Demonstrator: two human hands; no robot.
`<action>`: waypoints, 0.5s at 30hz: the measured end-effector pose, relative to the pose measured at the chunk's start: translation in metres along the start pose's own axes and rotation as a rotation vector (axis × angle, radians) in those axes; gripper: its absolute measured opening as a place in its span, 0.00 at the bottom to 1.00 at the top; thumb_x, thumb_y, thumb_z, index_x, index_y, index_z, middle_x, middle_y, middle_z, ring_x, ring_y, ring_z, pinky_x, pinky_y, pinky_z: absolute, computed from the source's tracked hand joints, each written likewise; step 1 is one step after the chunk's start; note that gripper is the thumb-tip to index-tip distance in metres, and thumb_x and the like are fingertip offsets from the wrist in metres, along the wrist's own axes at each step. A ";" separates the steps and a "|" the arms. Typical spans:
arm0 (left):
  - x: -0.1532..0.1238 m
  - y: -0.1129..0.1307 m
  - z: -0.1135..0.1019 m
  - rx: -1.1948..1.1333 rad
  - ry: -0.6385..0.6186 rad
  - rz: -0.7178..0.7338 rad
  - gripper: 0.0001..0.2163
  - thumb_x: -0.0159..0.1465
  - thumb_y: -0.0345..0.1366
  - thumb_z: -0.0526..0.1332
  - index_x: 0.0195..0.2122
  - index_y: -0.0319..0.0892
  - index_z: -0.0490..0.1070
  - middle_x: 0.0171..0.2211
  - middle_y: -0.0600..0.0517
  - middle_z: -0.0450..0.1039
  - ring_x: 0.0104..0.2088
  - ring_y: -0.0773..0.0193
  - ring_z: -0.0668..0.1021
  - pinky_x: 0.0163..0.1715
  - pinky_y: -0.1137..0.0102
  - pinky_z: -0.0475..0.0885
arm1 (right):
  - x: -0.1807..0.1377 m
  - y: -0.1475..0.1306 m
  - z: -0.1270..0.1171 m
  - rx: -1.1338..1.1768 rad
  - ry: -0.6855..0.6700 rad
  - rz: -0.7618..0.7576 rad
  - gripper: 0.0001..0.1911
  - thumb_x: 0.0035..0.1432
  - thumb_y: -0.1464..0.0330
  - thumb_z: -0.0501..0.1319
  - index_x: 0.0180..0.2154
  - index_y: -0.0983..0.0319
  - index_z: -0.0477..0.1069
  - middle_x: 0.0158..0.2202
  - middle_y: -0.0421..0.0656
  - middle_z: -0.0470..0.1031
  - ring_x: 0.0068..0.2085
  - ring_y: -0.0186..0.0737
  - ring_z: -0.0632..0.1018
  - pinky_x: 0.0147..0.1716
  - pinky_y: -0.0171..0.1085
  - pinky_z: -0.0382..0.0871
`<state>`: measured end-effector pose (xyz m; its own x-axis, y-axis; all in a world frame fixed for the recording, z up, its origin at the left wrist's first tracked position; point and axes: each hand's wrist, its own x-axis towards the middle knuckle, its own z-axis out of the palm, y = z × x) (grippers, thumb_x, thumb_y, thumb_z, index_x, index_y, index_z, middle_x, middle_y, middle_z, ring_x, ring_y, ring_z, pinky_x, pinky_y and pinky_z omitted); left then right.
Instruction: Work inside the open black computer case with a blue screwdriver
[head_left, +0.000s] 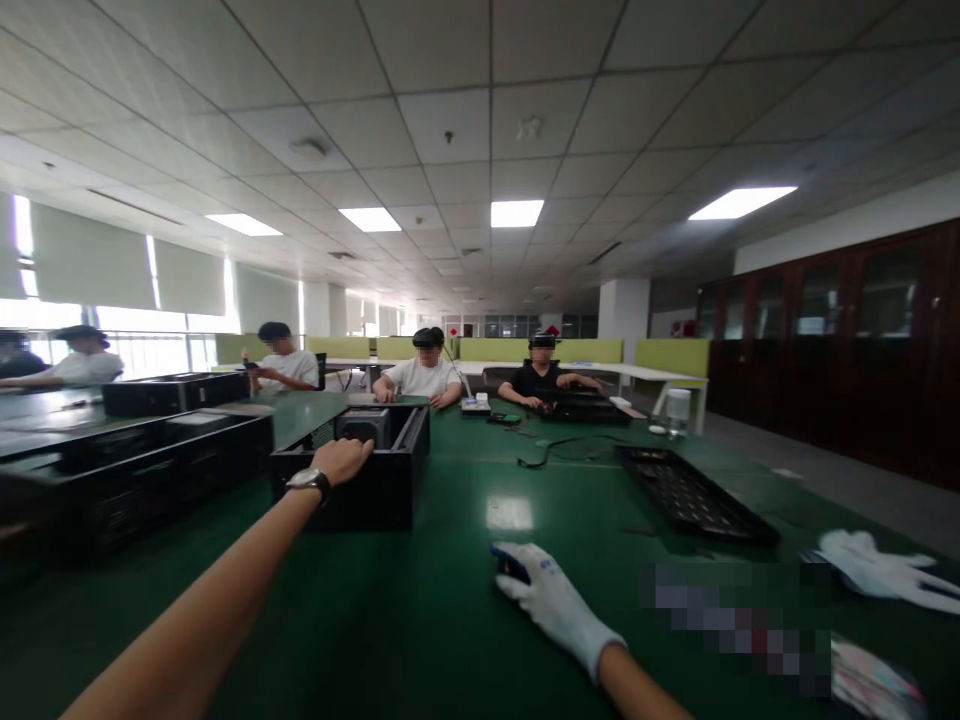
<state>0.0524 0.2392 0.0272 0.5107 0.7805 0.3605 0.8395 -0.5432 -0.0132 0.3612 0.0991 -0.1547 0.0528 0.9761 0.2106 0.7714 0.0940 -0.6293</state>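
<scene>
- The left hand is laid on the near rim of the open black case, mid-desk.
- A small blue object is covered by the gloved right hand near the front edge; grip cannot be told.
- The case's side panel is already off, lying to the right.

No text, label, brand or number can be read anywhere in this view. The glove on the right hand carries a small blue mark near its knuckles, too blurred to make out. To the right of that hand, a patch on the green surface is pixelated, so nothing there is legible. Far behind the surface, small red signs hang on the back wall, too small to read.
</scene>
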 end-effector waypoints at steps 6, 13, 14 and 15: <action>-0.090 0.028 -0.026 0.007 -0.178 0.031 0.15 0.76 0.41 0.49 0.45 0.41 0.73 0.37 0.48 0.76 0.35 0.60 0.78 0.39 0.63 0.72 | 0.004 0.013 -0.002 -0.015 0.040 -0.005 0.32 0.63 0.50 0.53 0.64 0.55 0.64 0.59 0.49 0.72 0.62 0.55 0.70 0.64 0.51 0.62; -0.209 0.046 -0.113 -0.401 -0.529 0.370 0.18 0.76 0.46 0.47 0.49 0.49 0.76 0.42 0.54 0.79 0.40 0.61 0.80 0.41 0.70 0.71 | 0.006 0.019 -0.005 -0.054 0.027 -0.071 0.33 0.62 0.50 0.53 0.62 0.60 0.67 0.60 0.52 0.72 0.61 0.56 0.72 0.64 0.52 0.62; -0.210 0.042 -0.114 -0.366 -0.511 0.405 0.15 0.75 0.43 0.51 0.55 0.50 0.74 0.46 0.53 0.78 0.44 0.59 0.80 0.46 0.69 0.71 | 0.003 0.017 -0.004 -0.062 0.021 -0.076 0.33 0.63 0.49 0.53 0.63 0.60 0.66 0.61 0.52 0.72 0.61 0.56 0.71 0.65 0.52 0.61; -0.209 0.037 -0.110 -0.312 -0.498 0.451 0.15 0.73 0.40 0.55 0.59 0.50 0.71 0.50 0.51 0.77 0.48 0.58 0.79 0.50 0.67 0.70 | 0.000 0.016 -0.004 -0.070 0.016 -0.080 0.34 0.63 0.49 0.53 0.64 0.61 0.65 0.61 0.52 0.71 0.62 0.55 0.71 0.65 0.52 0.61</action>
<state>-0.0439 0.0219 0.0544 0.8795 0.4684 -0.0840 0.4744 -0.8490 0.2328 0.3763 0.0994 -0.1617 -0.0003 0.9627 0.2704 0.8162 0.1565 -0.5562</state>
